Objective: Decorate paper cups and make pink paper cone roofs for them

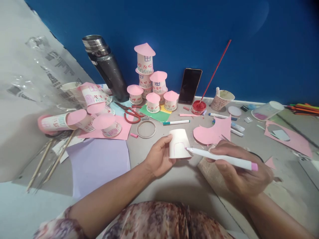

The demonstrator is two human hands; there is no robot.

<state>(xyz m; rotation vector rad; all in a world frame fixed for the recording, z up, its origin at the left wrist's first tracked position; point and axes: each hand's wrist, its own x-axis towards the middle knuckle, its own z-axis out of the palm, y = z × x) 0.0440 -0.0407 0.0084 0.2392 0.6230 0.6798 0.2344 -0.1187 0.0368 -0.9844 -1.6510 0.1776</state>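
My left hand (160, 154) is wrapped round a small white paper cup (177, 137), turned upside down. A faint pink arch outline shows on the cup's side. In my right hand (245, 169) is a white felt-tip pen (220, 158) with a pink end, its tip at or very near the cup beside the arch. Thin metal points (224, 137) stick out behind my right fingers; the rest of that object is hidden. Beyond both hands lies a cut pink paper piece (211, 131). A capped green marker (176, 122) rests on the table behind the cup.
Decorated cup houses (145, 63) with pink cone roofs stand stacked at the back; more (107, 124) lie left. Red-handled scissors (132, 114), a tape roll (146, 129), a steel flask (107, 66), a phone (190, 85) and a red paint pot (198, 107) with a stick surround the work area.
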